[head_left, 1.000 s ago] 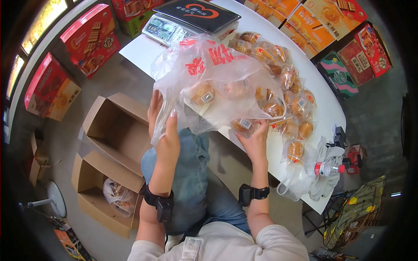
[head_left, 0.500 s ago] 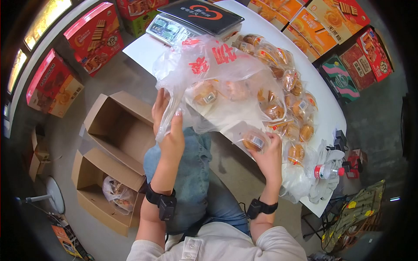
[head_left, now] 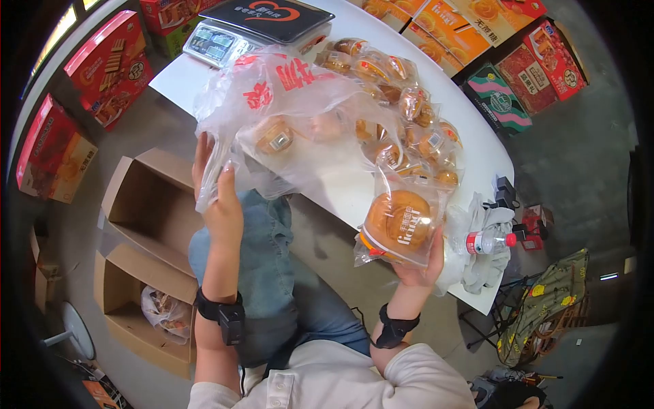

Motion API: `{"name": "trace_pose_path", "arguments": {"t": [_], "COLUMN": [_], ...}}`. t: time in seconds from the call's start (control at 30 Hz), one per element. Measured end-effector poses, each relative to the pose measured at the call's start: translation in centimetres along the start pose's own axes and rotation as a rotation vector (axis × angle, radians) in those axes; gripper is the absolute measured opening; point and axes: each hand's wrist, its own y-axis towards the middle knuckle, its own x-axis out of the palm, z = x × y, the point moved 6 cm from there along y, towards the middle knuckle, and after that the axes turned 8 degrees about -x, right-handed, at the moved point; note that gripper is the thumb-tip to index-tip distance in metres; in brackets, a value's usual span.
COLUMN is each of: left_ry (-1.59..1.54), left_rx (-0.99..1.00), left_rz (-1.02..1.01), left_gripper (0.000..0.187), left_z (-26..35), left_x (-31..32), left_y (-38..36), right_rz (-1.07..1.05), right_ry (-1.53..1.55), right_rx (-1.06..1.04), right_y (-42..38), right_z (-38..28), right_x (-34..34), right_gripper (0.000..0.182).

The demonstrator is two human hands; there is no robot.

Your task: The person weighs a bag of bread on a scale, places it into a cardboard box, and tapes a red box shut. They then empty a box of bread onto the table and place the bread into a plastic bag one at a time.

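Note:
My left hand [head_left: 221, 194] grips the edge of a translucent plastic bag [head_left: 306, 88] with red lettering, spread over the table [head_left: 327, 180]. Through its film show a packaged bun [head_left: 274, 135] and another blurred bun. Raised close to the camera, a large round bun in a clear printed wrapper [head_left: 400, 218] rests in my right hand [head_left: 424, 269], whose fingers are partly hidden behind it. Several more wrapped buns [head_left: 414, 102] lie heaped on the table beyond, some touching or under the bag's right side.
A digital scale [head_left: 272, 17] stands at the table's far left. A water bottle [head_left: 485, 242] lies on crumpled plastic bags at the right end. Open cardboard cartons [head_left: 157, 204] sit on the floor at left. Gift boxes [head_left: 112, 65] line the edges; a folding chair [head_left: 545, 307] is at right.
My right hand has lifted the wrapped bun from beside the bag's opening toward the camera and turned it, so its printed face shows. My left hand still holds the bag. The view has shifted right.

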Motion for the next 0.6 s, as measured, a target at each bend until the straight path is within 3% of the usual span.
{"name": "trace_pose_path", "arguments": {"t": [0.13, 0.27, 0.33, 0.4, 0.5, 0.57, 0.6], "left_ry": [-0.006, -0.021, -0.069, -0.051, 0.004, -0.067, -0.138], "left_rx": [-0.015, 0.097, 0.096, -0.074, -0.081, 0.014, 0.107], "left_rz": [0.000, 0.007, 0.014, 0.008, -0.012, -0.010, -0.013], "left_gripper": [0.050, 0.050, 0.050, 0.050, 0.050, 0.050, 0.050], "left_z": [0.3, 1.1, 1.1, 0.4, 0.1, 0.1, 0.5], "left_x": [0.0, 0.3, 0.2, 0.0, -0.2, 0.2, 0.3], "left_y": [-0.2, -0.3, -0.4, -0.4, -0.4, -0.2, -0.2], "right_rz": [-0.134, -0.163, -0.158, -0.244, -0.346, -0.505, -0.507], "right_ry": [0.271, 0.243, 0.028, -0.119, -0.358, -0.682, -0.682], "right_rx": [0.055, 0.069, 0.068, 0.053, 0.020, -0.040, -0.041], "right_y": [0.1, -0.2, 0.0, 0.6, 2.2, 3.3, 3.8], "right_z": [0.4, 0.9, 1.3, 1.5, 2.6, 3.6, 3.8], "right_x": [1.2, 2.0, 1.8, 3.2, 5.0, 8.1, 9.0], "right_gripper": [0.055, 0.059, 0.070, 0.070, 0.070, 0.064, 0.064]}}
